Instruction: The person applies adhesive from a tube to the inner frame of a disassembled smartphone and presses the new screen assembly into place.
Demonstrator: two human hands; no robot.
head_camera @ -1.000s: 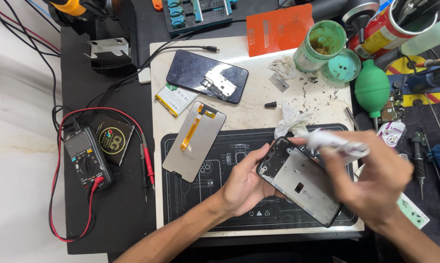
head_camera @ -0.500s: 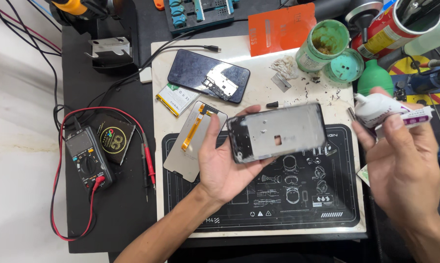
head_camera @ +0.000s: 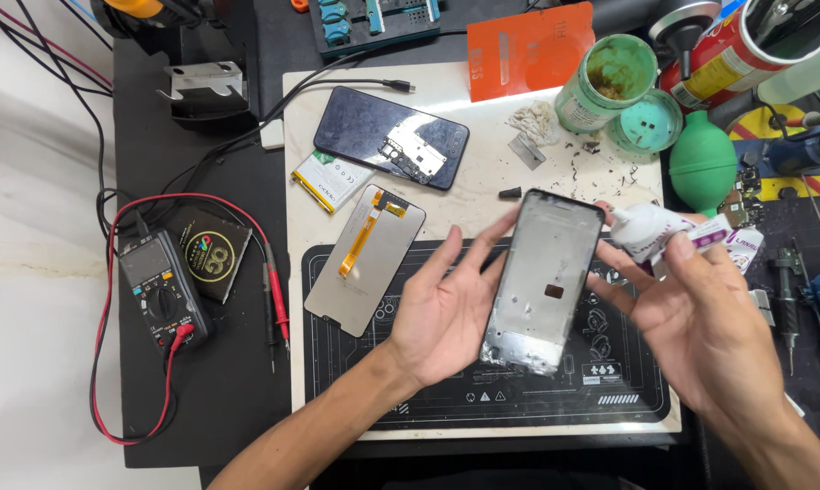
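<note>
A bare phone frame (head_camera: 544, 277), silver inside with a dark rim, stands nearly upright above the black work mat (head_camera: 482, 399). My left hand (head_camera: 446, 304) supports its left edge, palm up and fingers spread. My right hand (head_camera: 691, 318) touches the frame's upper right corner with its fingertips and grips a white glue tube (head_camera: 673, 231) with purple print, nozzle pointing left toward the frame. A loose display panel (head_camera: 364, 259) with an orange flex cable lies on the mat to the left.
A dark phone back (head_camera: 392, 136) and a battery (head_camera: 330, 180) lie on the white board. A multimeter (head_camera: 160, 286) with red leads sits left. A green jar (head_camera: 605, 82), its lid (head_camera: 655, 121), a green blower bulb (head_camera: 703, 163), an orange card (head_camera: 519, 50) and tools crowd the right.
The frame has turned from lying sideways in my left hand to nearly upright. My right hand with the tube has come in from the right to the frame's top corner.
</note>
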